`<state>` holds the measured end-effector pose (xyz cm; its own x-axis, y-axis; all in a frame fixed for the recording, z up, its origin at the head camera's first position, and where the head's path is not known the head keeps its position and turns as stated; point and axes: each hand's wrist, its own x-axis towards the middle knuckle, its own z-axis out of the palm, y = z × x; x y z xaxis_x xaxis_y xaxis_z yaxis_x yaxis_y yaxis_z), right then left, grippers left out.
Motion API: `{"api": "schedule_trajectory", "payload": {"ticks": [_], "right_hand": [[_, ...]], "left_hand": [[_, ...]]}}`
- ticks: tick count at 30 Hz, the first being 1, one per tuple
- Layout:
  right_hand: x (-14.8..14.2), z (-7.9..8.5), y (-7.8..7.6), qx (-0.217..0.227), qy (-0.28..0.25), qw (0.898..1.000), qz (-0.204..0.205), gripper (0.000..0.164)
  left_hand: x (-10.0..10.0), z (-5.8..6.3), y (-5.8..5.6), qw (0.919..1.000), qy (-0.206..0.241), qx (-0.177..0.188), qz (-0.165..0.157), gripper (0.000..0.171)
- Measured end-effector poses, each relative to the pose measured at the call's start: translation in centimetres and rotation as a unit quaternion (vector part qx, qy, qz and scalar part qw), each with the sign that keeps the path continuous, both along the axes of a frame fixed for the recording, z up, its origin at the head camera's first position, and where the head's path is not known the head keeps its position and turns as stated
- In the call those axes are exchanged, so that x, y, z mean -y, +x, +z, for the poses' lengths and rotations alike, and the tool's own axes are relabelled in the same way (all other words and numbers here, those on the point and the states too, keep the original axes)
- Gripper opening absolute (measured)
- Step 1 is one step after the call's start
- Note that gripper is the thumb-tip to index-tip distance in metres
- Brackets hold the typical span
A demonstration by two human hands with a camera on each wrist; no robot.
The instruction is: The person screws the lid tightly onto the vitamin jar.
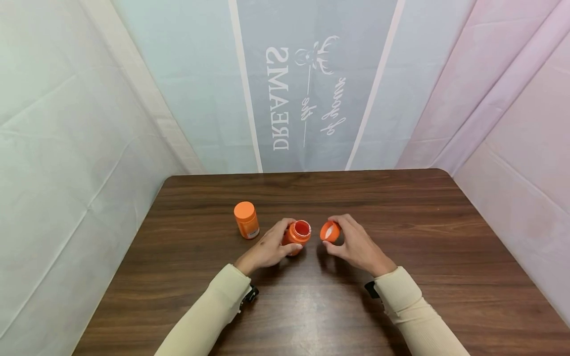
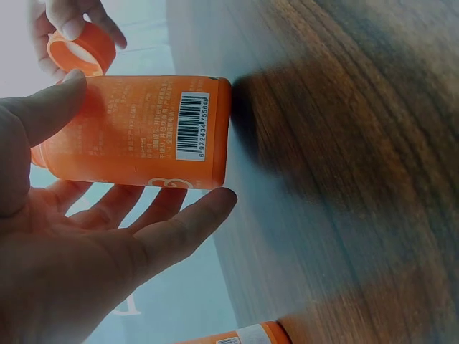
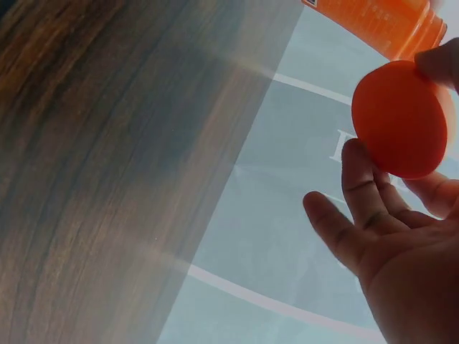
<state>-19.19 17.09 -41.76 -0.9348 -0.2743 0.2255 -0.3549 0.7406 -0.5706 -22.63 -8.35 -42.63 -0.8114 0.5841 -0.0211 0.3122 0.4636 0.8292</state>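
My left hand [image 1: 267, 251] grips an uncapped orange bottle [image 1: 292, 241] between thumb and fingers, its round mouth facing up toward the head camera. In the left wrist view, a barcode and small print show on the bottle [image 2: 136, 136], and its base is close to the tabletop. Just to the right, my right hand [image 1: 359, 248] pinches an orange screw cap [image 1: 324, 230] by its edge. The cap's pale inside is turned toward the bottle; its smooth outer face [image 3: 399, 122] shows in the right wrist view. A small gap separates cap and bottle mouth.
A second orange bottle [image 1: 247, 222], with its cap on, stands left of my left hand. Everything is on a dark wood-grain table [image 1: 401, 207]. Behind the table hangs a blue-grey printed cloth [image 1: 311, 163], and pale cloth walls [image 1: 67, 163] flank both sides.
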Motion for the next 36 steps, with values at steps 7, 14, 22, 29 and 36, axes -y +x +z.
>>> {"api": "schedule_trajectory", "payload": {"ticks": [7, 14, 22, 29, 36], "right_hand": [[-0.04, 0.00, -0.06, -0.025, 0.005, 1.000, 0.005, 0.056], [-0.08, -0.15, 0.01, -0.023, -0.002, 1.000, 0.017, 0.059], [-0.12, -0.05, 0.10, -0.023, -0.016, 0.999, 0.040, 0.064], [-0.02, 0.39, 0.07, -0.018, -0.032, 0.998, 0.047, 0.059], [0.07, 0.60, 0.07, -0.024, -0.023, 0.998, 0.056, 0.059]], "left_hand": [[-0.16, -0.19, -0.15, 1.0000, 0.001, -0.003, -0.005, 0.056], [-0.35, -0.26, -0.15, 0.9999, 0.006, -0.007, -0.014, 0.054], [-0.47, -0.32, -0.01, 0.9999, 0.000, -0.007, -0.014, 0.053], [-0.54, -0.33, 0.07, 0.9999, 0.001, -0.008, -0.015, 0.051], [-0.75, -0.42, 0.17, 0.9997, -0.003, -0.013, -0.023, 0.051]]}}
